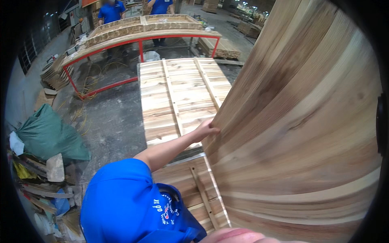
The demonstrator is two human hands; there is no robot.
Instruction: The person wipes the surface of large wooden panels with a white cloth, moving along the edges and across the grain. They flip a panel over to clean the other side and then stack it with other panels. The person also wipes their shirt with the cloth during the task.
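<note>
My left hand (207,129) is closed on the left edge of a large wooden panel (300,121), with the thumb on the face turned toward me. This panel stands tilted up and fills the right side of the head view, its grain running in broad light and brown bands. Beyond my hand lies a pale wooden panel stack (156,95), with two narrow battens (172,97) across its top. Close to my body, another wooden panel (174,174) lies low, with a batten (202,198) on it. My right hand is not in view.
A red-framed workbench (142,50) carrying shallow wooden frames (117,30) stands ahead. Two people in blue shirts (111,13) are behind it. At left are a green sack (52,135), wood scraps (38,190) and yellow cables (83,117) on the floor. Stacked boards (221,47) lie beyond.
</note>
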